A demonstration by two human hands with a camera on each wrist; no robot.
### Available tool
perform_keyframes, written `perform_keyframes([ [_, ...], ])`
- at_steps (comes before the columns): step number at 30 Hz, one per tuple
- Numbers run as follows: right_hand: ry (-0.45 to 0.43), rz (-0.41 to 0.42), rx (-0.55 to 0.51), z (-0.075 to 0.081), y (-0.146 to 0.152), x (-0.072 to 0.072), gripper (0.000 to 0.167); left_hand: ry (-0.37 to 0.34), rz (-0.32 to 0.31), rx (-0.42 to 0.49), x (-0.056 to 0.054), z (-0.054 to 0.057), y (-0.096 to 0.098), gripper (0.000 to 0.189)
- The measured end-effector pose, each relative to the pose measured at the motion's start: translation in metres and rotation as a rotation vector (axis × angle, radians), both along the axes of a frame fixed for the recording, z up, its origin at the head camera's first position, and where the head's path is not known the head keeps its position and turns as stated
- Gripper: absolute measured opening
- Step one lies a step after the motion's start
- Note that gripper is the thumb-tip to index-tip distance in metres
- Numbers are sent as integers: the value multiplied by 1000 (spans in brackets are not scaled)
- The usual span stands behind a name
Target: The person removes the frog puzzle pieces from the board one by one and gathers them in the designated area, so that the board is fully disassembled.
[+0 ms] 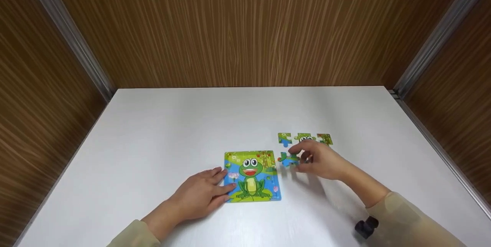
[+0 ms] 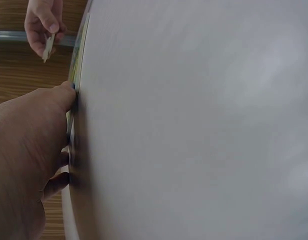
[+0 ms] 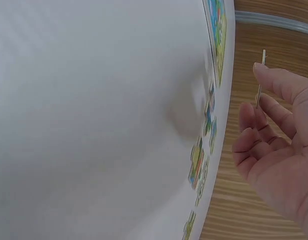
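The left hand [image 1: 201, 192] lies along the left edge of a square frog puzzle board [image 1: 251, 180], its fingers apart and straight, the tips reaching onto the picture. The board lies flat on the white tabletop [image 1: 180, 124], with the frog's head toward the far side. Just right of the board, the right hand [image 1: 321, 160] is raised above the surface, thumb and fingers clamped on a thin puzzle piece [image 3: 259, 96], which appears edge-on in the right wrist view. Beyond it, farther from the person, three loose pieces lie in a row: a green and blue piece [image 1: 285, 138], a piece with the frog's eyes [image 1: 305, 136], partly hidden by the hand, and a green and reddish piece [image 1: 325, 138]. More pieces lie under or near the right hand. Pale sleeves [image 1: 406, 216] cover both forearms, and wood-grain panels [image 1: 230, 28] stand around the tabletop.
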State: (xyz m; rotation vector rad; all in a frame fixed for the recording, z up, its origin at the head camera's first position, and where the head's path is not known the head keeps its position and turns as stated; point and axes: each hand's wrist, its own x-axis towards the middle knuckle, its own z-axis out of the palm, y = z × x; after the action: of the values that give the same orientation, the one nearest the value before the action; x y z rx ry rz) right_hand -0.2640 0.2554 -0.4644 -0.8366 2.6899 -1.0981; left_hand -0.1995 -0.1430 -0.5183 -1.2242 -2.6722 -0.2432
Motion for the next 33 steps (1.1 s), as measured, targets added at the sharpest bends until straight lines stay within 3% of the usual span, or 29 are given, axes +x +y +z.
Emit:
perform_keyframes([
  [6, -5, -45, 3, 3, 20, -4, 40, -53, 26, -26, 0, 1, 1, 40],
  [19, -22, -167, 0, 9, 61, -7, 44, 0, -7, -8, -1, -2, -1, 39],
  [33, -52, -222, 26, 0, 93, -10, 47, -35, 2, -34, -1, 0, -1, 40],
])
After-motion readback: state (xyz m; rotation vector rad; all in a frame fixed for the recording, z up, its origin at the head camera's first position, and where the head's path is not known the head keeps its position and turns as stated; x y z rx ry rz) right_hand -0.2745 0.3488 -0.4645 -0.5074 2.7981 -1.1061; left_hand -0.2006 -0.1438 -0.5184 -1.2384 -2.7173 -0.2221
